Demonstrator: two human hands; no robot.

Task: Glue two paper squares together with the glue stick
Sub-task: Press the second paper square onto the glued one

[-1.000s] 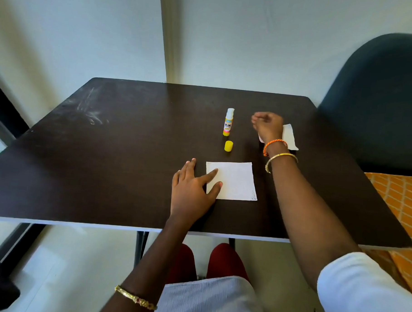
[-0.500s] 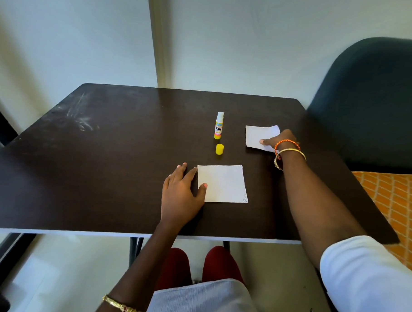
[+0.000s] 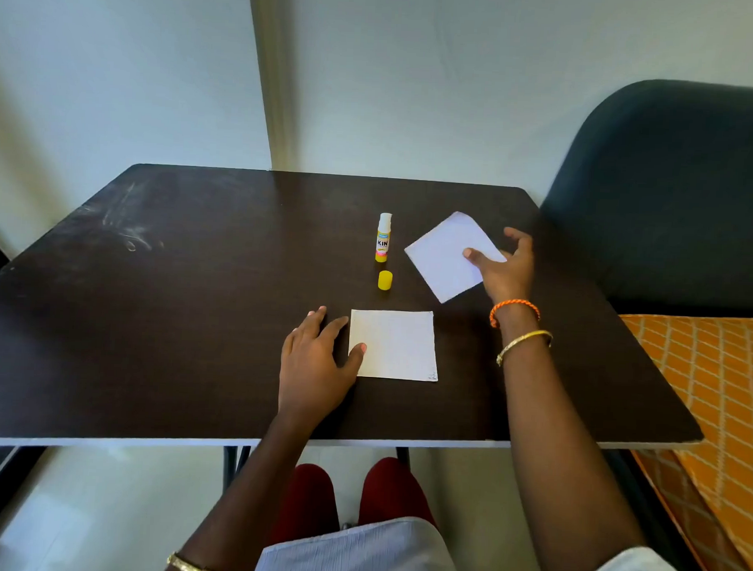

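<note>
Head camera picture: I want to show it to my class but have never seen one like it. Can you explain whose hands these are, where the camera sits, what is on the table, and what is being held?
There is no machine here. A person wears the camera on the head, so you look down at that person's own two hands over a dark table. The left hand lies flat, its thumb resting on the edge of a white paper square lying near the front. The right hand pinches a second paper square, lifted and tilted. Between them stands an open glue stick, with its yellow cap set just in front of it. A dark chair stands on the right.
</note>
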